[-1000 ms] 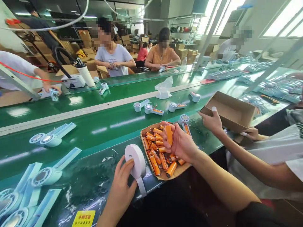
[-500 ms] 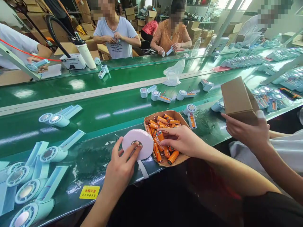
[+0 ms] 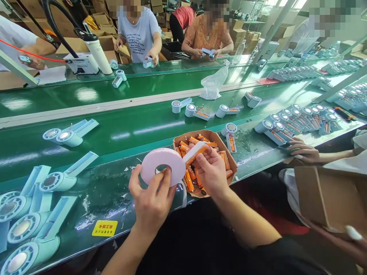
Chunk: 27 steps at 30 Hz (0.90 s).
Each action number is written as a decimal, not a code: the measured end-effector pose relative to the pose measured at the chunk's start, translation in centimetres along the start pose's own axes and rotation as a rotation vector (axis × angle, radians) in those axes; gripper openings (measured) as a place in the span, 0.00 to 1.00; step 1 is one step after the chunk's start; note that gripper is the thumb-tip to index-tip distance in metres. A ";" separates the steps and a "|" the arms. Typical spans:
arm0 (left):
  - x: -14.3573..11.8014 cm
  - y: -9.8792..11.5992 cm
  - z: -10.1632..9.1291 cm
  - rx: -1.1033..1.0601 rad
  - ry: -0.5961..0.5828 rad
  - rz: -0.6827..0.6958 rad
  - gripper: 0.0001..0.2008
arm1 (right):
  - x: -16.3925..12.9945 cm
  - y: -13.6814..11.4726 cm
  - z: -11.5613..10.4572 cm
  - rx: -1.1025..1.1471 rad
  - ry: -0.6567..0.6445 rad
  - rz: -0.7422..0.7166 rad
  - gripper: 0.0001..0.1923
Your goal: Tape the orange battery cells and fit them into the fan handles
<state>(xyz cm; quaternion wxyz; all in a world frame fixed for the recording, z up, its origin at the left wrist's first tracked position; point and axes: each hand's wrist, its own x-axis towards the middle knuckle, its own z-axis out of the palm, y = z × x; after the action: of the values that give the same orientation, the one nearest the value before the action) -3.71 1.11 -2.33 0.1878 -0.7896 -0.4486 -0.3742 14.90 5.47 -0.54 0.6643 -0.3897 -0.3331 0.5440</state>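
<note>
- The left hand has lifted the tape roll off the surface's near edge, pinching it.
- The right hand now grasps an orange battery, stuck to the tape's end, above the cardboard tray.

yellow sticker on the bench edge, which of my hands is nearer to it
Left. The left hand, holding the tape roll, is just up and right of the yellow sticker. The right hand is farther right, over the battery tray.
</note>
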 end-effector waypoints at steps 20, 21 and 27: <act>-0.1 -11.6 1.8 -0.050 -0.399 -0.258 0.23 | 3.3 -6.5 -11.7 0.080 0.233 -0.311 0.27; 3.1 -10.9 3.7 -0.070 -0.404 -0.198 0.22 | 2.7 -5.7 -11.9 0.079 0.234 -0.286 0.27; 23.3 -5.7 19.7 -0.036 -0.721 -0.202 0.26 | 0.1 -4.1 -12.3 0.034 0.280 -0.180 0.27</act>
<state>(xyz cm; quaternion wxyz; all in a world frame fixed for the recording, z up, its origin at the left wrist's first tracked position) 7.21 29.78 2.35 -0.0340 -0.8256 -0.5548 -0.0965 27.51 3.27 -2.80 0.7568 -0.4189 -0.2615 0.4282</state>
